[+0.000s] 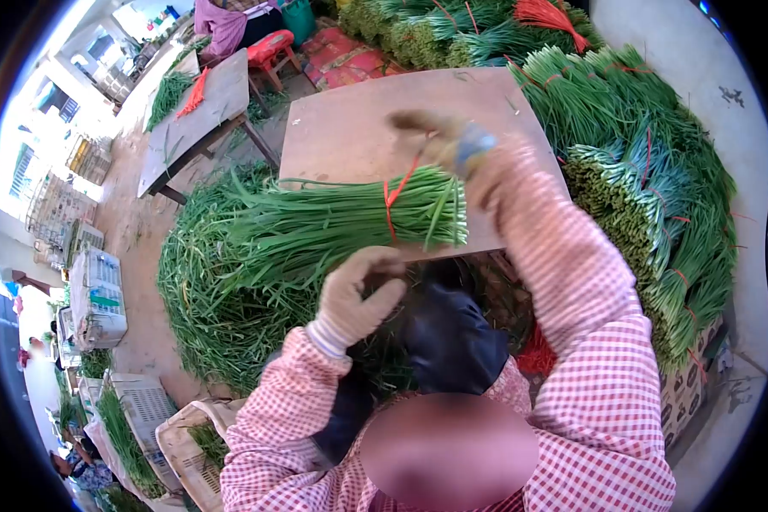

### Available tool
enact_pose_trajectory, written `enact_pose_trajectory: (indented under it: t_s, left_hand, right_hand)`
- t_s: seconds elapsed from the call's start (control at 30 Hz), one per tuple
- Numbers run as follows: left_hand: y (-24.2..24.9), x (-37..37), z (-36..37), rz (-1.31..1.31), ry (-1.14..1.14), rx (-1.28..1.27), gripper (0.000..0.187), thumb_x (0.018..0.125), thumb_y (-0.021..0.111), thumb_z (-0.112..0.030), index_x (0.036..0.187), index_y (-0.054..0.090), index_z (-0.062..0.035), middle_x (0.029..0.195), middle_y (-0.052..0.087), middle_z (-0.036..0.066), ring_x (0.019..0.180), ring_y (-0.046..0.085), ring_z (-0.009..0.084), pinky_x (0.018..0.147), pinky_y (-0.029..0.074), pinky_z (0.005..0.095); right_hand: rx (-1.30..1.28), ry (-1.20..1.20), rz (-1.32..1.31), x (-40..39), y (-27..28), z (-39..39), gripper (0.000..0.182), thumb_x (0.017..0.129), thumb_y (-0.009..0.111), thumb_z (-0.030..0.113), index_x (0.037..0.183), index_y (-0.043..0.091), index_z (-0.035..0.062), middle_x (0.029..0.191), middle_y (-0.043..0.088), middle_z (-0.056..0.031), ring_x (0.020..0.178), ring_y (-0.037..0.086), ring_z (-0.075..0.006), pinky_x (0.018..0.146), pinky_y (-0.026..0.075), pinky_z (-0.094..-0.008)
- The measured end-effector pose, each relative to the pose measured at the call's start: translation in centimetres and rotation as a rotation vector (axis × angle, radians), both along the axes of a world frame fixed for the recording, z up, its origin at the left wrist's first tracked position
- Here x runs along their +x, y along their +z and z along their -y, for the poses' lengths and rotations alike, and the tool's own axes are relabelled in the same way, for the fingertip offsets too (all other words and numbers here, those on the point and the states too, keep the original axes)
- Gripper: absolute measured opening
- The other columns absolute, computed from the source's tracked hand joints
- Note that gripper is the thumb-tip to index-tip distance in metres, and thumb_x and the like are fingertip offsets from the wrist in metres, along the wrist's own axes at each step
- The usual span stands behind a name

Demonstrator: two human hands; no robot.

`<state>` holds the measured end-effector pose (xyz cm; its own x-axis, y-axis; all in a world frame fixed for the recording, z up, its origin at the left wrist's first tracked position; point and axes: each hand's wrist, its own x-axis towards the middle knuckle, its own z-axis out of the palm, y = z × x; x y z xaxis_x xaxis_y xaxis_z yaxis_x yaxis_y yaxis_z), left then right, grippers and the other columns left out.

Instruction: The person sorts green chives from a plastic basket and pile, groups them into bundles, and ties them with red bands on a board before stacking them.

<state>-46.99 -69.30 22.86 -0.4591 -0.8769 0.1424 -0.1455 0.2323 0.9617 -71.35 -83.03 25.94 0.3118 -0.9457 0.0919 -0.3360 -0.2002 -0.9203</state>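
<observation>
A bundle of long green garlic chives lies across the tabletop, its cut ends to the right and its leaves trailing left past the edge. Round it near the cut ends runs a red tie. One strand of this tie stretches up to my right hand, gloved and blurred above the bundle, which pinches it. My left hand, in a pale glove, sits just below the bundle at the table's near edge. Its thumb and curved fingers are apart, with nothing between them.
Loose leaves are heaped left of the wooden table. Tied chive bundles are stacked at the right and back. A second table with red ties stands back left. Plastic crates line the lower left. Someone sits beyond the tables.
</observation>
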Motion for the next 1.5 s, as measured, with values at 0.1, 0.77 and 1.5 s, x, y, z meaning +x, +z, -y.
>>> enact_pose_trajectory:
  t_s: [0.1, 0.77, 1.5]
  left_hand:
    - [0.9, 2.0, 0.2, 0.103, 0.083, -0.251, 0.027, 0.080, 0.066, 0.000, 0.107, 0.061, -0.0007, 0.092, 0.068, 0.007, 0.086, 0.065, 0.0137, 0.081, 0.052, 0.0276]
    - [2.6, -4.0, 10.2, 1.336, -0.073, -0.415, 0.107, 0.054, 0.083, -0.051, 0.141, 0.035, -0.0111, 0.137, 0.046, 0.015, 0.129, 0.042, 0.0299, 0.109, 0.029, 0.0469]
    - [0.7, -3.7, 10.0, 1.236, -0.065, -0.448, 0.109, 0.054, 0.081, -0.056, 0.142, 0.033, -0.0130, 0.137, 0.046, 0.013, 0.129, 0.043, 0.0278, 0.107, 0.030, 0.0478]
  right_hand:
    - [-0.118, -0.273, -0.210, -8.0, 2.7, -2.8, 0.034, 0.089, 0.063, 0.016, 0.122, 0.059, 0.0097, 0.107, 0.067, -0.0090, 0.099, 0.063, -0.0157, 0.090, 0.050, -0.0298]
    - [-0.095, 0.146, -1.005, -2.7, 0.7, -8.2, 0.022, 0.089, 0.059, 0.026, 0.101, 0.063, 0.0077, 0.093, 0.064, -0.0149, 0.086, 0.064, -0.0336, 0.076, 0.053, -0.0406]
    - [-0.300, -0.641, -0.415, -7.7, 23.7, -9.9, 0.064, 0.082, 0.050, 0.061, 0.115, 0.031, 0.0096, 0.107, 0.023, -0.0099, 0.095, 0.024, -0.0226, 0.079, 0.021, -0.0350]
